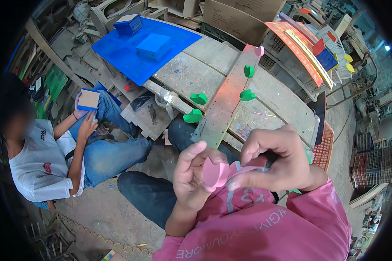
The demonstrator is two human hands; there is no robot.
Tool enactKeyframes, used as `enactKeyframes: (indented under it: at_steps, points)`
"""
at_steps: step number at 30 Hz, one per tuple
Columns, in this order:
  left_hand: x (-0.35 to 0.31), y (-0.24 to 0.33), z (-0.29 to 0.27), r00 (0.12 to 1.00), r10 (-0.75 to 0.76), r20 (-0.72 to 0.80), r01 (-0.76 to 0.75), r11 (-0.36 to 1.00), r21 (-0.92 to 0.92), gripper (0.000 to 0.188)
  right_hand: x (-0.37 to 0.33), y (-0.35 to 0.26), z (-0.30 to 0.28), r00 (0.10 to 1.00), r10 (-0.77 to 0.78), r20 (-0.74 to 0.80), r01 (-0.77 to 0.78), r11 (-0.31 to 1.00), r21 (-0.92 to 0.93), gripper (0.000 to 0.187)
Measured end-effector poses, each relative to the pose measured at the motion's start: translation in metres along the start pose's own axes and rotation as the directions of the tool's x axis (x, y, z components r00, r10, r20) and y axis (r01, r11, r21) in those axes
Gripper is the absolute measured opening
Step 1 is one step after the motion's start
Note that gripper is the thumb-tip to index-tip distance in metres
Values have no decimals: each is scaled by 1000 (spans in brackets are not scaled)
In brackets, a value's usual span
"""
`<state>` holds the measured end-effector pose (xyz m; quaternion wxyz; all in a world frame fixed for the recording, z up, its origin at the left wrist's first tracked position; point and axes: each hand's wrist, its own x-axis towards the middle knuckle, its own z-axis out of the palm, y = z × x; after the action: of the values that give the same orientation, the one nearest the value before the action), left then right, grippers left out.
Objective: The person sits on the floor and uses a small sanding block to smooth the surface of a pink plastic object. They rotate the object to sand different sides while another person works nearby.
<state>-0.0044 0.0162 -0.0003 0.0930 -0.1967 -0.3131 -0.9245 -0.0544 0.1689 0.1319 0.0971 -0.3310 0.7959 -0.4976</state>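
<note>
In front of my chest, my left hand [190,175] grips a small pink crescent-notched piece [215,172] between thumb and fingers. Close beside it, my right hand [281,158] is closed, thumb and fingers pinched around something reddish-brown and whitish that I cannot make out. Past my hands lies a long narrow board [224,98] dotted with small holes. Several green pieces of similar shape stick out along its edges, among them a green piece [192,116] at the near left and another green piece [247,95] on the right. A pink piece [259,51] sits at its far end.
At left, a seated person [43,152] holds a blue-edged square block [88,99]. A blue sheet [109,48] with blue stacks [153,47] covers the far left of the plank table [287,102]. Cardboard boxes [235,21] stand behind; an orange crate [324,148] is at right.
</note>
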Motion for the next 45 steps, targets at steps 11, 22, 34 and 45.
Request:
enactKeyframes:
  at_steps: [11,22,34,45]
  points:
    - [-1,5,2,999,-16,46,14,998,57,68,10,7,-7,982,185,-38,-184,982,28,35]
    - [1,3,4,1000,17,11,-19,992,122,67,4,-1,0,982,158,106,-162,986,29,30]
    - [2,-1,0,990,62,126,-63,998,0,66,17,22,-9,971,234,-53,-227,967,112,31]
    - [-1,-3,-2,997,20,69,-22,999,37,67,13,15,8,952,294,86,-303,861,410,74]
